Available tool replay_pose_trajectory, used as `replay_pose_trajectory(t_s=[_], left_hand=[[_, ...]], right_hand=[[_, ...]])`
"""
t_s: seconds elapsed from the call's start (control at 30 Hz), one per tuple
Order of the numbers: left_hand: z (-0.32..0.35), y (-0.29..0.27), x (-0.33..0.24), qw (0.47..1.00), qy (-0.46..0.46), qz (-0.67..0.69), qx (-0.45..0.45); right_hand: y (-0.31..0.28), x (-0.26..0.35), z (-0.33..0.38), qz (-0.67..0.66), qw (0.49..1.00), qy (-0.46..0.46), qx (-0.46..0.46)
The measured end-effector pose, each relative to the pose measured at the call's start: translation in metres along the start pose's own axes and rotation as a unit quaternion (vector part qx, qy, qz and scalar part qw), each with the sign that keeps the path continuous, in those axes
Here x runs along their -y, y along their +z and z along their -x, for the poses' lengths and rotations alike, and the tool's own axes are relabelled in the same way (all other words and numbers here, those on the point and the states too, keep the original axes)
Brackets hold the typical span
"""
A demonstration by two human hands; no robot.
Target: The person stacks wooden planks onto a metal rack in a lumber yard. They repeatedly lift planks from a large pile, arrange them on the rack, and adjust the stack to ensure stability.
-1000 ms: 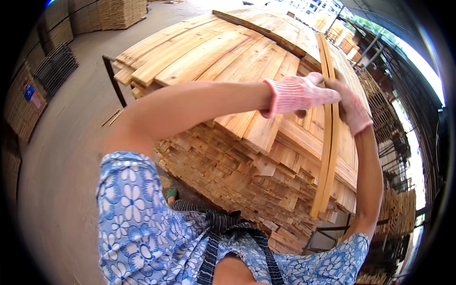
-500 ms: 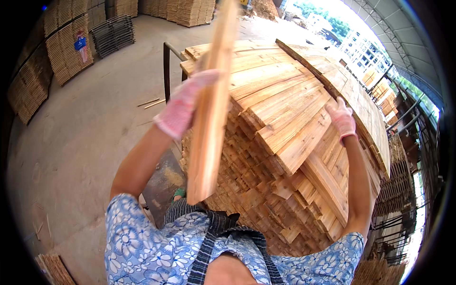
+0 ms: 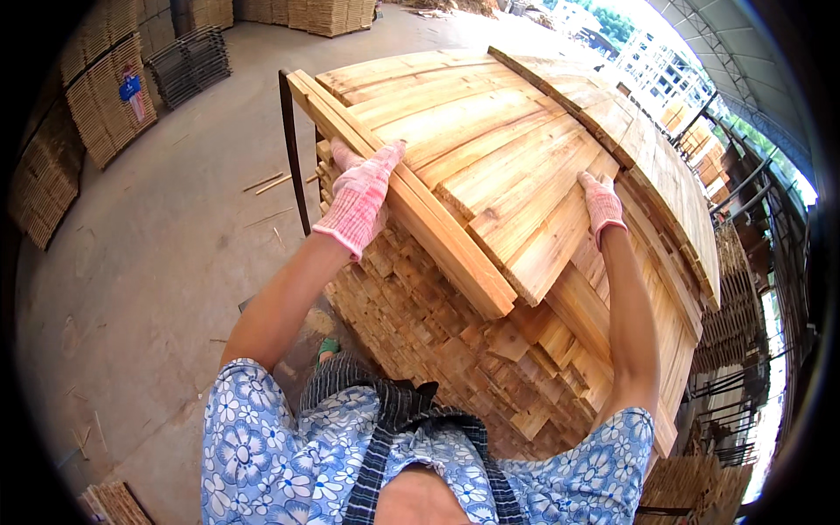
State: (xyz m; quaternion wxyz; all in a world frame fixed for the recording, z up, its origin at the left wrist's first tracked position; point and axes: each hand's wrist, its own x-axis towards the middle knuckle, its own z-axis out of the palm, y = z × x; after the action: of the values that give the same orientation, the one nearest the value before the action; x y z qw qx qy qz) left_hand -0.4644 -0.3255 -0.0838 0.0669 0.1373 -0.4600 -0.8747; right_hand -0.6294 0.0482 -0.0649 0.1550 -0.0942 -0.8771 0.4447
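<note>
My left hand, in a pink-and-white knit glove, is closed around a long wooden board. This board lies along the left edge of a big stack's top layer, its near end jutting over the stack's front. Gloved alike, my right hand is closed at the right edge of another wooden board in the same layer, its fingertips partly hidden. Under them, the stacked boards show their rough, uneven ends.
A dark strip runs across the stack's far part. A bent dark metal bar stands at its left corner. Wood piles and a dark stack of slats stand across the concrete floor. Thin scraps lie about.
The raised board in my left hand has come down and swung right onto the stack's left edge. My right hand has shifted slightly left. The view has moved a little.
</note>
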Motion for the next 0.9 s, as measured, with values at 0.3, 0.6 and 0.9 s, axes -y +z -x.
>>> replay_pose_trajectory(t_s=[0.3,0.6,0.9], left_hand=[[-0.014,-0.005,0.025,0.989,0.111,-0.020,-0.095],[0.025,0.011,0.025,0.984,0.123,0.122,-0.031],[0.031,0.056,-0.049,0.991,0.113,0.068,0.023]], right_hand=[[0.006,0.021,0.012,0.037,0.999,0.016,0.009],[-0.020,0.071,0.075,0.333,0.901,-0.274,-0.052],[-0.007,0.196,0.216,0.050,0.870,-0.162,0.463]])
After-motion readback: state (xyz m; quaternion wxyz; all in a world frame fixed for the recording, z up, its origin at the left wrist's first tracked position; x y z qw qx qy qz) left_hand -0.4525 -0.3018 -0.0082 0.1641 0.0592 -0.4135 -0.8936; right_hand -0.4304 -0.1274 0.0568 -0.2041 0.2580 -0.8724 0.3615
